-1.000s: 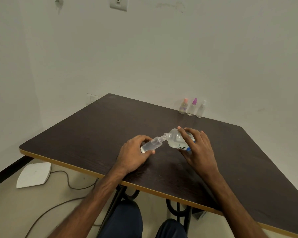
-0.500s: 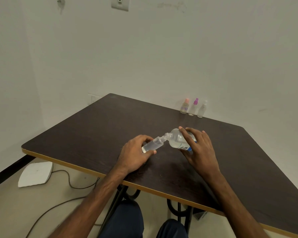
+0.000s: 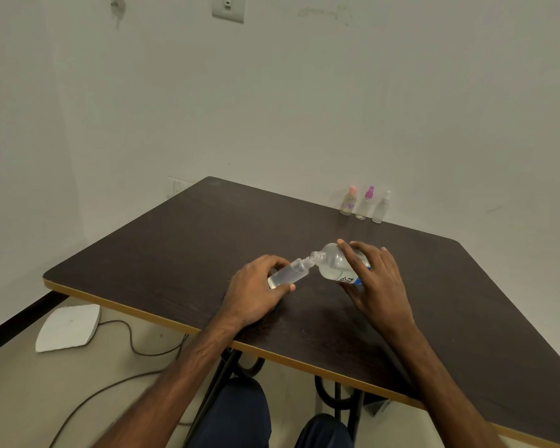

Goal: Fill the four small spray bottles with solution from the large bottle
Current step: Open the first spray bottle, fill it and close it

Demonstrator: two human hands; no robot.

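My left hand [image 3: 256,291] grips a small clear spray bottle [image 3: 288,274] with no cap on, tilted with its open neck up to the right. My right hand [image 3: 375,279] holds the large clear bottle [image 3: 335,263] with a blue label, tipped over so its mouth meets the small bottle's neck. Clear liquid shows in both. Three other small spray bottles stand upright at the table's far edge: one with a peach cap [image 3: 349,202], one with a purple cap [image 3: 365,203], one with a white cap [image 3: 381,208].
The dark wooden table [image 3: 181,253] has a light front edge and stands against white walls. Below left, a white flat device [image 3: 67,328] and cables lie on the floor. My knees show under the table's near edge.
Both hands and the two bottles keep the same pose; the view has only shifted slightly.
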